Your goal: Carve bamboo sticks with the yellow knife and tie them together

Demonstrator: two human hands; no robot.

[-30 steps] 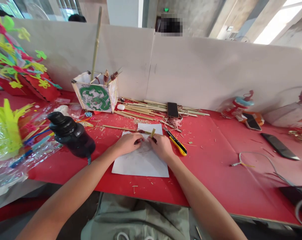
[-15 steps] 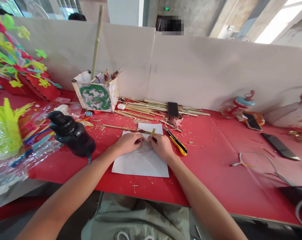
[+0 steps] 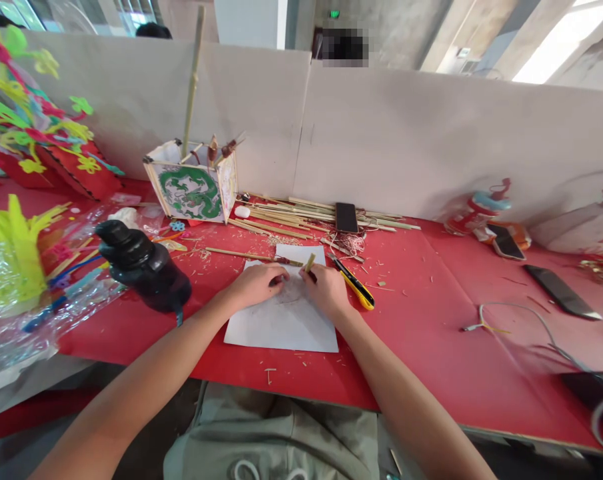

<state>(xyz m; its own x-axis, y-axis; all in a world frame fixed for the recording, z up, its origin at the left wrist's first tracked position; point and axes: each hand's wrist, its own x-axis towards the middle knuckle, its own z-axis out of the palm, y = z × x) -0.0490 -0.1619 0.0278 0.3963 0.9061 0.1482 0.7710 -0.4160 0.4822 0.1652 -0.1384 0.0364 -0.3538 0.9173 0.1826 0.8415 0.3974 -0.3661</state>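
Observation:
White paper (image 3: pixel 281 327) lies on the red table. Over its upper left part is my left hand (image 3: pixel 262 283), fingers curled inward; whatever is between the fingertips is too small to make out. My right hand (image 3: pixel 326 288) pinches a short greenish bamboo piece (image 3: pixel 310 262) that sticks up past the fingers. Behind my left hand, a thin bamboo stick (image 3: pixel 238 253) with a dark wrapped part reaches the paper's top. A yellow and black cutter (image 3: pixel 356 285) rests just right of my right hand.
A dark bottle (image 3: pixel 144 270) stands left of my left arm. Behind are a dragon-painted lantern frame (image 3: pixel 191 193), bamboo strips (image 3: pixel 281 220) and a phone (image 3: pixel 346 218). Plastic wrap (image 3: pixel 81 300) covers the left side. Another phone (image 3: pixel 561 292) and a cable (image 3: pixel 526 305) lie right.
My right hand has shifted slightly right with the bamboo piece, which leans a little more to the right. My left hand has hardly moved.

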